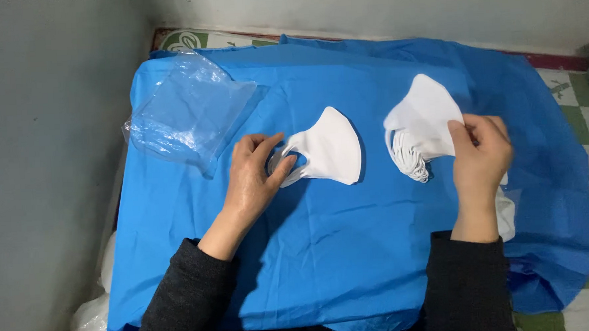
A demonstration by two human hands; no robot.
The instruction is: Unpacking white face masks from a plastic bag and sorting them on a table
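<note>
The single mask (330, 147) lies flat on the blue cloth (351, 249), near the middle of it, and I take this mask as the landmark. Its long axis runs from its ear loop at the left to its rounded nose edge at the right. The left hand (252, 177) is directly left of the mask, at the loop end, so the mask extends away from the fingers (262, 146) to the right. Thumb and fingers pinch the loop end; the grasp is light, not a fist. The wrist comes up from below the mask, palm turned down.

The right hand (481, 154) is well to the right of the mask and clearly farther from it. It holds a stack of masks (422, 123) by the right edge, the fingers closed on it, the stack tilted with its loops hanging toward the single mask.

A clear plastic bag (189, 110) lies up and left of the mask, apart from the left hand.
</note>
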